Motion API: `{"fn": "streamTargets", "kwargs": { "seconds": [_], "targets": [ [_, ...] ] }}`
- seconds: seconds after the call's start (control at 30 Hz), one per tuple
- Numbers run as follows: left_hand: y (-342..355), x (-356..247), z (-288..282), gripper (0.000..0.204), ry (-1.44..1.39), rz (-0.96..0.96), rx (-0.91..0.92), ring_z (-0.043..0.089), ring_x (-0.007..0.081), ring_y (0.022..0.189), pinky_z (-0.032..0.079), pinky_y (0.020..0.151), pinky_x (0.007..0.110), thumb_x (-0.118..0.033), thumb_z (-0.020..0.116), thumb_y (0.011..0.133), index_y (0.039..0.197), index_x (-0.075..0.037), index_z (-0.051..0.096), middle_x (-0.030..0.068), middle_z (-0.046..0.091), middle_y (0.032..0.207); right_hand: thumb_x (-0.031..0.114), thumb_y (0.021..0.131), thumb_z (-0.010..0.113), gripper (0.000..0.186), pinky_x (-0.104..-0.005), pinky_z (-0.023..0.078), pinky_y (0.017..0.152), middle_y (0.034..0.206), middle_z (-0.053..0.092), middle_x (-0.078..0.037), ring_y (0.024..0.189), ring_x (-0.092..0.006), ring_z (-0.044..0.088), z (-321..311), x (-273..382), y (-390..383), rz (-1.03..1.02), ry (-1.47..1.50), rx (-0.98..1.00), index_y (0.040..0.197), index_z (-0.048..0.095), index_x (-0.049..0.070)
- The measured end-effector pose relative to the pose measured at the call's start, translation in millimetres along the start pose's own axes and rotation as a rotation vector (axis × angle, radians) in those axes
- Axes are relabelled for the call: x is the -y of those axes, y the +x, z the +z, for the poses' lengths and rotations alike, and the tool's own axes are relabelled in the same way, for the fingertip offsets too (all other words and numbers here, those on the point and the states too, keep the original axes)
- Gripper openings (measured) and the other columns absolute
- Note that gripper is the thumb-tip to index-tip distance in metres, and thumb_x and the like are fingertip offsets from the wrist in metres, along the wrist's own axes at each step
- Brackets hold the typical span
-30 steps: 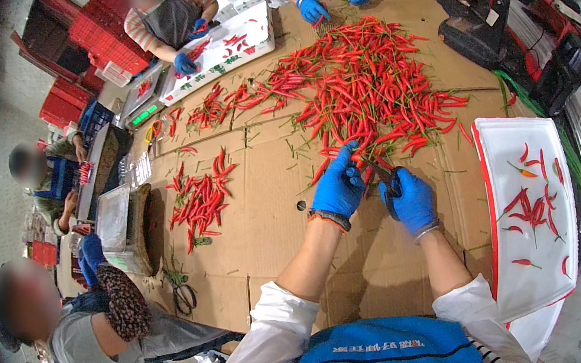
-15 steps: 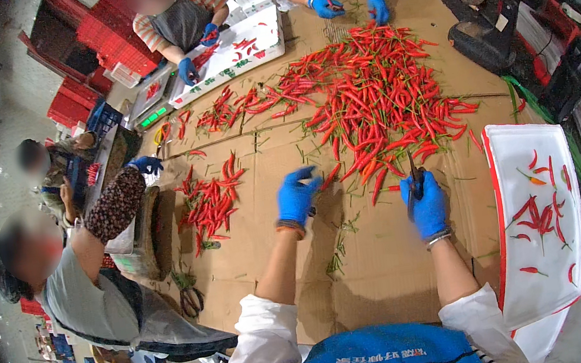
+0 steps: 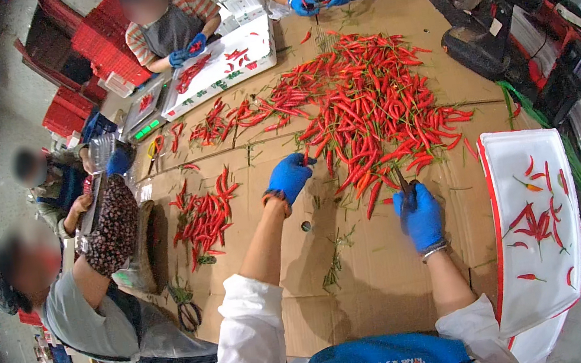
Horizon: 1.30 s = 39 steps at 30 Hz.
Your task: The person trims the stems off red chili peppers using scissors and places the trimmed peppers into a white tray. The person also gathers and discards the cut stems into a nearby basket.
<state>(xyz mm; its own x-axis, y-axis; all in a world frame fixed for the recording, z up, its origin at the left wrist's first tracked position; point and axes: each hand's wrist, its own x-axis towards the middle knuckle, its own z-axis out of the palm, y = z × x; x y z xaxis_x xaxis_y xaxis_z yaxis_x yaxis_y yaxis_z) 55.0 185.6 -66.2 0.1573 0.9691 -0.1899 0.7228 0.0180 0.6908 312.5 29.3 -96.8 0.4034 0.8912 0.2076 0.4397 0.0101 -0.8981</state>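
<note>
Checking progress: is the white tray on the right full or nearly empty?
Nearly empty: the white tray holds a few scattered red chillies; most of its floor shows bare.

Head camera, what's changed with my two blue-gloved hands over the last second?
The left hand left the right hand and reached out to the near edge of the big pile of red chilli peppers, touching one there. The right hand drew back slightly, gripping a dark scissors-like tool, hard to make out. The white foam tray with a few chillies and the cardboard-covered table stayed put.

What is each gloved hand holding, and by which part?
The right hand grips dark scissors by the handles. The left hand reaches into the red chilli pile; whether it holds one cannot be told.
</note>
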Motion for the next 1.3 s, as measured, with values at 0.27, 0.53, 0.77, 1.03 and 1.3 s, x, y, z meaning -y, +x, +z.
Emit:
{"fn": "streamTargets", "kwargs": {
  "seconds": [0.27, 0.53, 0.77, 1.03, 1.3],
  "targets": [
    [56.3, -32.4, 27.4, 0.023, 0.477, -0.058, -0.123, 0.061, 0.0341, 0.087, 0.049, 0.074, 0.043, -0.027, 0.060, 0.076, 0.093, -0.012, 0.067, 0.0158, 0.064, 0.094, 0.024, 0.074, 0.070, 0.027, -0.0363, 0.039, 0.050, 0.059, 0.052, -0.010, 0.053, -0.0263, 0.051, 10.6, -25.1, 3.8, 0.067, 0.088, 0.023, 0.076, 0.050, 0.005],
    [42.9, -4.0, 5.9, 0.030, 0.219, -0.071, 0.014, 0.062, 0.0260, 0.072, 0.048, 0.064, 0.036, -0.031, 0.065, 0.076, 0.089, -0.004, 0.064, 0.0163, 0.064, 0.083, 0.025, 0.077, 0.068, 0.025, -0.0365, 0.041, 0.051, 0.061, 0.054, -0.009, 0.054, -0.0270, 0.053, 1.9, -8.2, 1.3, 0.075, 0.004, 0.082, 0.078, 0.051, 0.006],
    [-12.9, -39.0, -5.5, 0.041, -1.297, -0.248, 0.329, 0.045, 0.0052, 0.052, 0.036, 0.048, 0.019, -0.013, 0.058, 0.085, 0.124, -0.006, 0.050, -0.0011, 0.055, 0.072, 0.027, 0.076, 0.068, 0.025, -0.0383, 0.044, 0.055, 0.065, 0.057, -0.011, 0.060, -0.0294, 0.057, -6.8, 13.6, 1.4, -0.038, -0.157, 0.067, 0.084, 0.056, 0.007],
    [-56.1, -83.5, 33.5, 0.038, -1.835, -0.186, 0.393, 0.047, 0.0046, 0.058, 0.039, 0.049, 0.018, -0.014, 0.060, 0.086, 0.123, -0.009, 0.052, -0.0046, 0.056, 0.086, 0.025, 0.072, 0.070, 0.026, -0.0386, 0.044, 0.055, 0.072, 0.057, -0.011, 0.064, -0.0309, 0.057, -1.8, 7.2, 1.2, -0.100, -0.192, 0.104, 0.084, 0.055, 0.007],
    [-60.8, -80.5, 67.4, 0.032, -2.115, -0.168, 0.516, 0.050, 0.0084, 0.059, 0.044, 0.054, 0.022, -0.015, 0.051, 0.091, 0.123, -0.013, 0.051, -0.0019, 0.054, 0.075, 0.023, 0.071, 0.072, 0.031, -0.0373, 0.043, 0.058, 0.073, 0.052, -0.012, 0.065, -0.0278, 0.052, 0.1, 5.8, 2.0, -0.206, -0.186, 0.030, 0.086, 0.052, 0.005]
  ]
}}
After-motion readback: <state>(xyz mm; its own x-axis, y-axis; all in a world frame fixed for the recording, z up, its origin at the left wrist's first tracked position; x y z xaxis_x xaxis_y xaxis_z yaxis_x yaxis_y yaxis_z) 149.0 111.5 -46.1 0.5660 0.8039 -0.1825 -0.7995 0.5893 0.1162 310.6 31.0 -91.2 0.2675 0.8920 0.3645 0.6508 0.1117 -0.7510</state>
